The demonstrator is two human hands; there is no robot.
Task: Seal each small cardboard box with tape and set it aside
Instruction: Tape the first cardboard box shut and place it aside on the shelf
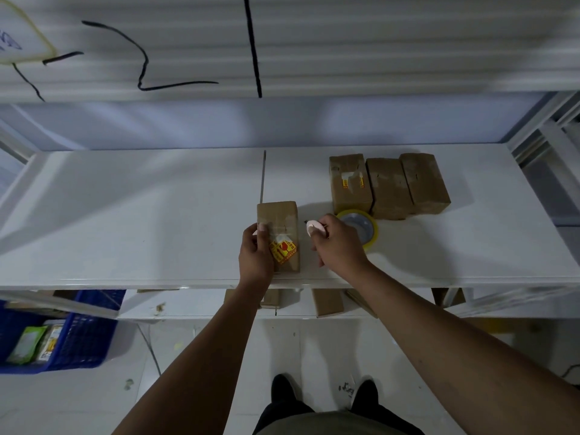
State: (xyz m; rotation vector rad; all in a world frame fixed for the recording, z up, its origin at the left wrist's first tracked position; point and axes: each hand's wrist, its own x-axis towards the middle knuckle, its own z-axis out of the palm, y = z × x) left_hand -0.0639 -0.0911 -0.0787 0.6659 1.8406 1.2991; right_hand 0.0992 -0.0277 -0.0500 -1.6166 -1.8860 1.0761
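Three small brown cardboard boxes set aside, centre-right on white worktop. Left hand grips fourth stickered box; right hand clutches pale pink cutter. Sealing likely unfinished.

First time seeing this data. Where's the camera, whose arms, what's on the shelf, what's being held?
No robot: one camera worn on a person's head, looking down at their bare arms. The left hand holds a small cardboard box on a white shelf. The right hand grips a small pinkish tool, possibly a cutter. Behind it lies a roll of tape, and three more boxes stand together farther back right. A blue crate sits below left.
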